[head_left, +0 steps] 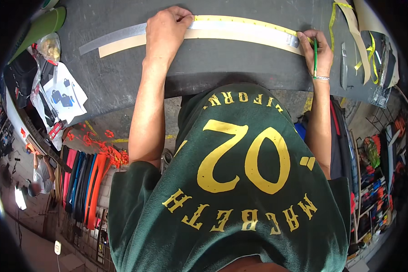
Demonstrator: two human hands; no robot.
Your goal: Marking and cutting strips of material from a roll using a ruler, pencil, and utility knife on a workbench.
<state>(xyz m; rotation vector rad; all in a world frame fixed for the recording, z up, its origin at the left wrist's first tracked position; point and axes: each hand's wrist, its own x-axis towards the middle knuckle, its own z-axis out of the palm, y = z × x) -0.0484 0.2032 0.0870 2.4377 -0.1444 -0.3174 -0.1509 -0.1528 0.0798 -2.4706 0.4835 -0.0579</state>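
A yellow tape measure [247,21] is stretched along a metal ruler [122,34], which lies on a long beige strip [240,35] across the dark table. My left hand [165,35] pinches the tape between thumb and finger and rests over the ruler and strip. Near the strip's right end, my right hand [318,49] is closed, its fingertips at the tape. A slim green pencil or pen [315,58] is held in it too, pointing down toward my wrist. The folded fingers hide part of the tape there.
A grey utility knife [343,66] lies right of my right hand, beside another beige strip [357,38] and more yellow tape [372,56]. At the table's left are a printed sheet [65,93] and a clear bag [49,46]. Coloured fabrics [84,181] hang lower left; a person [43,174] is beyond.
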